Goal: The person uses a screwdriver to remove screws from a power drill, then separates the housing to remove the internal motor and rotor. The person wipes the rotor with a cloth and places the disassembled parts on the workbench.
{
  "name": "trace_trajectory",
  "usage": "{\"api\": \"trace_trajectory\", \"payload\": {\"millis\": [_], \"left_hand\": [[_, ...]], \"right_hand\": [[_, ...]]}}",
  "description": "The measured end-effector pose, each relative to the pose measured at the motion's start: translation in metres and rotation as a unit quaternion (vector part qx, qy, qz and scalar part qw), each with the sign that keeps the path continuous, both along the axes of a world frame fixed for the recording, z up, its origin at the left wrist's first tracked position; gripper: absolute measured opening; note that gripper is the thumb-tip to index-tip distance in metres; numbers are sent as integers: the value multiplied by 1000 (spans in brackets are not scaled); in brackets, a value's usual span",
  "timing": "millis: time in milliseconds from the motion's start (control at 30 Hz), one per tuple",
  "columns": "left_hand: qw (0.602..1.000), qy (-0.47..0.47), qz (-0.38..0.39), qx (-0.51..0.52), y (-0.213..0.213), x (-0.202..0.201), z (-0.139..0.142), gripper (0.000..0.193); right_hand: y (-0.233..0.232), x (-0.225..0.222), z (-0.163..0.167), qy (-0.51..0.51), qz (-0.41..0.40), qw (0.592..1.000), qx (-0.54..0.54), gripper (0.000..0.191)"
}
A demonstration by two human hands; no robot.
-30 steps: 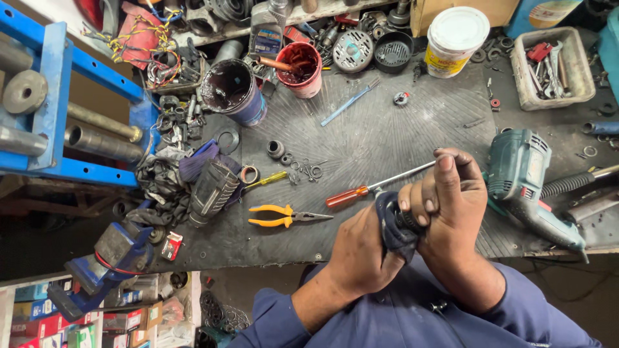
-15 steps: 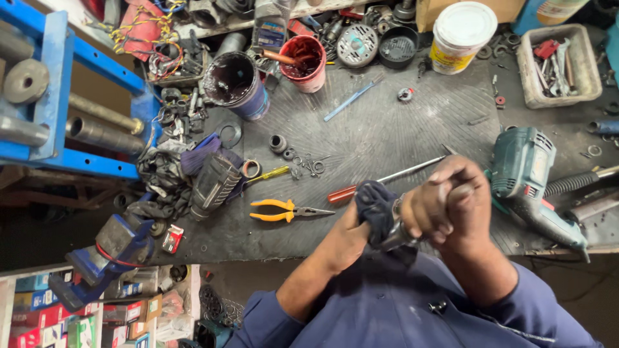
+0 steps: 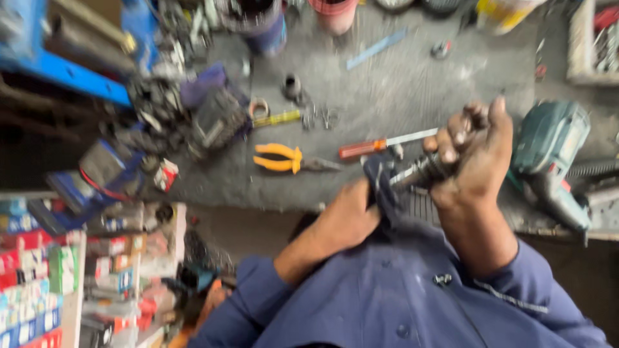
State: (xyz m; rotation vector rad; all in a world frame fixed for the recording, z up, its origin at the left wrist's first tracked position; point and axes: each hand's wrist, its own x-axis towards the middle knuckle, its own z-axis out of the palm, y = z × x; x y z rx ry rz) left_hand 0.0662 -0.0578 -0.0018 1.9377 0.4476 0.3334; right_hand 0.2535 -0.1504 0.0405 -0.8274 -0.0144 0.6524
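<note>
We see our right hand (image 3: 474, 151) raised above the front edge of the table (image 3: 412, 90), with the fingers curled closed around a dark metal part (image 3: 419, 173) of cylinder shape. The part sticks out from the fist toward the left, and its exact form is blurred. Our left hand (image 3: 348, 216) is lower and nearer to the body; it is closed on a dark blue cloth (image 3: 382, 183), which it presses against the free end of the metal part. So both hands are shut, one on the part and one on the cloth, and the two things touch each other between them.

On the table, just behind the hands, lies a screwdriver (image 3: 380, 145) with a red handle, its shaft pointing to the right and passing behind our right fingers. To the left of it lie pliers (image 3: 287, 159) with orange handles, well apart from the hands. Further back there is a small yellow tool (image 3: 277, 119) and some little metal rings, too blurred to describe. At the right side, near our right wrist, a green power drill (image 3: 548, 148) rests on the table. At the left, a heap of dark machine parts (image 3: 193, 113) lies near a blue frame (image 3: 71, 71). Lower left, shelves carry small coloured boxes (image 3: 39, 270).
</note>
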Motion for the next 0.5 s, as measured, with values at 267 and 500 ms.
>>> {"api": "trace_trajectory", "payload": {"millis": [267, 500], "left_hand": [[853, -77, -53, -514, 12, 6, -4, 19], [954, -8, 58, -294, 32, -15, 3, 66]], "right_hand": [[-17, 4, -17, 132, 93, 960, 229, 51], [-16, 11, -21, 256, 59, 930, 258, 47]]}}
